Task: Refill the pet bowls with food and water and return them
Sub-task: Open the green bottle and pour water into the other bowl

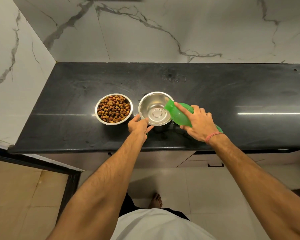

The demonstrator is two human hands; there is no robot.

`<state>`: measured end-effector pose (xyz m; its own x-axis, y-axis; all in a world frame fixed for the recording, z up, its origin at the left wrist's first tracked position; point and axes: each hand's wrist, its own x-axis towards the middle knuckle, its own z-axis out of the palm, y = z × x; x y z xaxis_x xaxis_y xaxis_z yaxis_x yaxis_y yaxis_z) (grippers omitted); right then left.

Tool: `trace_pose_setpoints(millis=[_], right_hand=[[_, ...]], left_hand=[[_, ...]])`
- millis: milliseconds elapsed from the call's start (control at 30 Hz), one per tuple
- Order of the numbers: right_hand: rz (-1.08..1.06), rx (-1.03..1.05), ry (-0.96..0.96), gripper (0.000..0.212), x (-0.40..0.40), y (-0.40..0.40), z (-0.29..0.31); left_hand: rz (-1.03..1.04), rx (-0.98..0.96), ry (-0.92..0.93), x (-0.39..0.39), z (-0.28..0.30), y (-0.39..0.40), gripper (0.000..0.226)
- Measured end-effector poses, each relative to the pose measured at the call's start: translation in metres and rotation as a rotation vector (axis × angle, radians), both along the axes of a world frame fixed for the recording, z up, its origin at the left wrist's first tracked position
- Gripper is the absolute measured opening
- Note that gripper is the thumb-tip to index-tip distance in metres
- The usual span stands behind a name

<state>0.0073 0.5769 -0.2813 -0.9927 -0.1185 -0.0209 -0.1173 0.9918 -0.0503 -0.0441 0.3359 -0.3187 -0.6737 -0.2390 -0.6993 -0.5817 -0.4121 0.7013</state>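
Black stone counter, glossy, wet patches near its back edge; white marble-veined wall behind and at left corner. Pale tiled floor below. Kibble bowl, full, sits toward the front edge, left of centre. Steel bowl just beside it, tilted; left hand pinches its near rim. Right hand, fingers curled round a green bottle, forefinger straight along it, mouth over the bowl's right rim.

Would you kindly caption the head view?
Right hand tips green bottle into steel bowl steadied by left hand.
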Motion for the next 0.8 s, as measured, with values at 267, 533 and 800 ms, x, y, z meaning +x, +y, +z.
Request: trace_pose_setpoints(millis=[267, 533, 800], right_hand=[[-0.006, 0.068, -0.015, 0.109, -0.002, 0.000, -0.002], [0.009, 0.178, -0.006, 0.108, -0.005, 0.002, 0.005], [0.023, 0.200, -0.016, 0.108, -0.009, 0.002, 0.007]], left_hand=[[-0.017, 0.014, 0.009, -0.006, 0.001, 0.004, 0.046], [0.002, 0.035, 0.006, -0.008, -0.001, 0.004, 0.044], [-0.007, 0.038, 0.009, -0.009, -0.003, 0.004, 0.044]])
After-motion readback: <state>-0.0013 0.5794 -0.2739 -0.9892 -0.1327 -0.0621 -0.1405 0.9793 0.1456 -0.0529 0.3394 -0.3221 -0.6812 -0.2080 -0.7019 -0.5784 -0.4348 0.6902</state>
